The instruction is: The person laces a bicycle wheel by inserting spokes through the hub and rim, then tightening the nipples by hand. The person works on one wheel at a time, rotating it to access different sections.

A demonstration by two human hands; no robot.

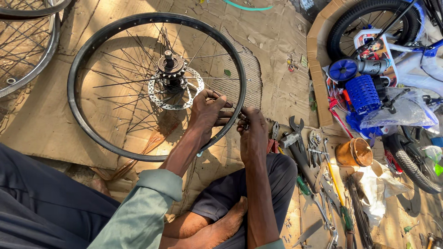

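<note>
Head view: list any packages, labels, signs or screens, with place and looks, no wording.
Decal panel: on the small bicycle, upper right; white plate with a colourful picture.
Clear plastic bag: right, beside the blue basket; crumpled, see-through.
Cardboard sheets: flattened brown packaging under the wheel.
No signs or screens.

Bike repair spot, ground-level, outdoors in sunlight. Work surface is flattened cardboard on the ground, no bench. Evidence: black spoked wheel with sprocket and disc rotor lying flat, a second silver rim at top left, hand tools spread loose at the right (wrenches, pliers, screwdrivers), a bundle of spare spokes, a small brown pot. A blue and white kids' bicycle lies at top right, another tyre just below it. The person sits cross-legged and barefoot among all this.
</note>
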